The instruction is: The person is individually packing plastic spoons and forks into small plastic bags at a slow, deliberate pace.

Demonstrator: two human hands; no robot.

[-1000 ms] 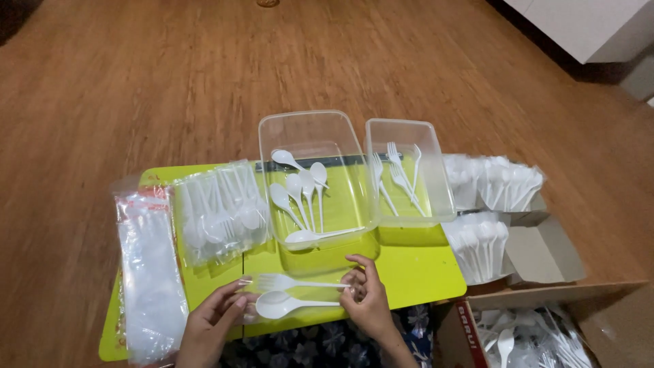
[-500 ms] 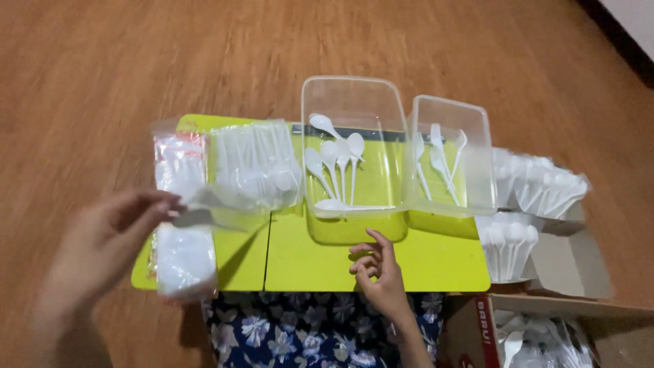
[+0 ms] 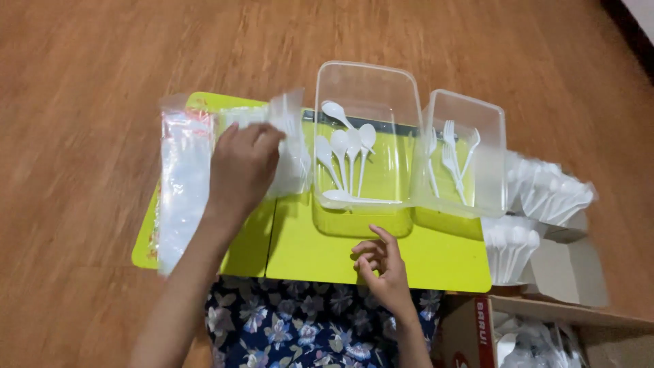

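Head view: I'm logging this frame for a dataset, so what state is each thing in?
Left hand: palm down on the bag of white cutlery.
Right hand: empty, fingers curled, above the green table.
Larger clear container: lidless, several white spoons inside.
Smaller clear container: lidless, white forks inside.
Stack of clear bags: flat at the table's left edge.
Cardboard box: open.
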